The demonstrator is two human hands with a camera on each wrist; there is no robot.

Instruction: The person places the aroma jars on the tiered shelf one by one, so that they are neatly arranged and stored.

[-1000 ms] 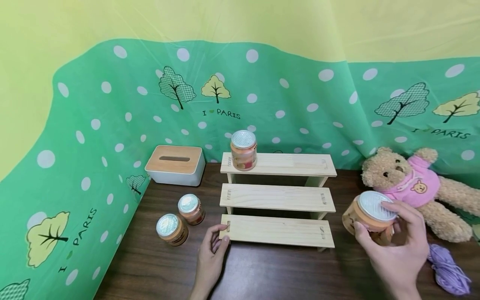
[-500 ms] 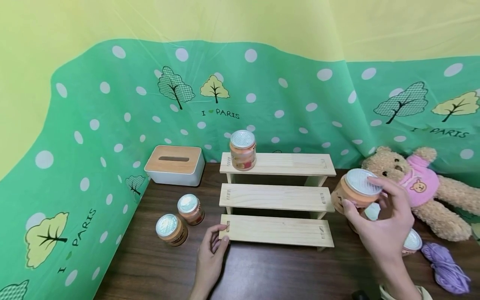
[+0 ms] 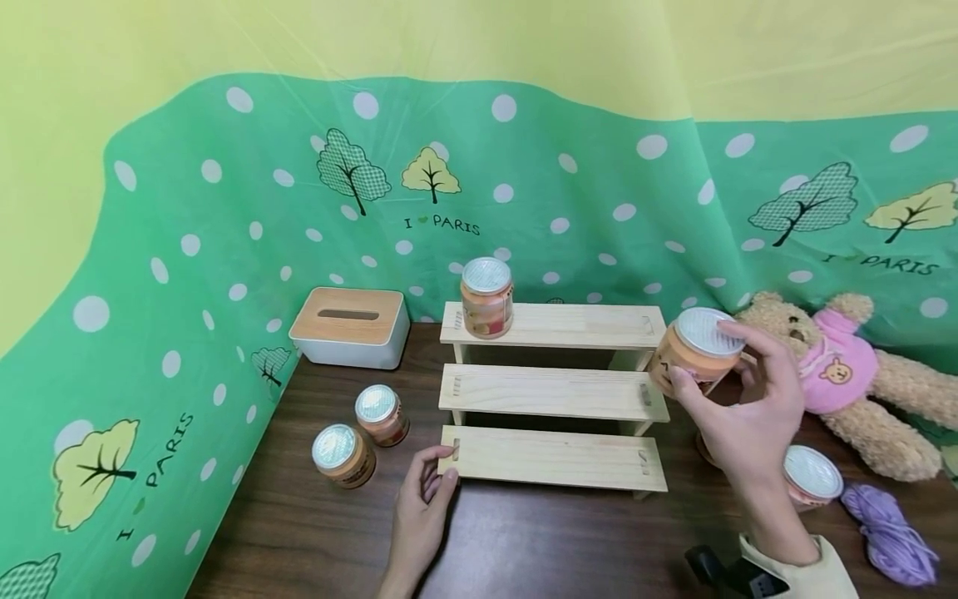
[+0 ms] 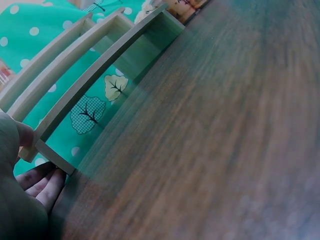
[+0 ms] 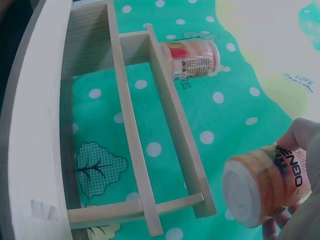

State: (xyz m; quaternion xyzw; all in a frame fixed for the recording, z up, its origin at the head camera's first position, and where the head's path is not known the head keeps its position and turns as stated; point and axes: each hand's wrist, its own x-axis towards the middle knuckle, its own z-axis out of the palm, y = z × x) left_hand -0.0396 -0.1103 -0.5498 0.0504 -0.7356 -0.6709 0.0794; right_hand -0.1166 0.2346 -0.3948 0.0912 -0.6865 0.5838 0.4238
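Jar (image 3: 692,358) in the air, lid up, just beside the right end of the upper boards; in the right wrist view, held apart from the wood, pale base toward the camera, part of a dark-lettered label in sight. Right hand (image 3: 756,408) clamped on it: thumb against the near side, index finger over the lid edge, further fingers around the far side.

Next, stepped wooden stand (image 3: 554,457), three pale boards rising toward the back. Left hand (image 3: 419,516) clamped on the left end of the lowest board, index finger on top, thumb at the front edge; in the left wrist view, further fingers curled low by the side support.

On the top board, left end: upright jar with silvery lid (image 3: 486,299). Middle and lowest boards in plain view below.

Left of the stand, on the dark table (image 3: 524,549): two more lidded jars, rear one (image 3: 382,416) and front one (image 3: 343,456), close together. Behind them, white box with wood-look slotted top (image 3: 349,329).

Right side: lidded jar by the forearm (image 3: 811,478), purple yarn (image 3: 891,532) near it. Another jar mostly hidden behind the right hand; only a sliver in sight. Farther back, teddy bear in pink top (image 3: 838,358), reclining. Pale sleeve (image 3: 804,574) at the right wrist, black strap gear (image 3: 737,574) alongside.

Behind everything, green and yellow cloth (image 3: 569,191) with dots, trees and "PARIS" lettering.
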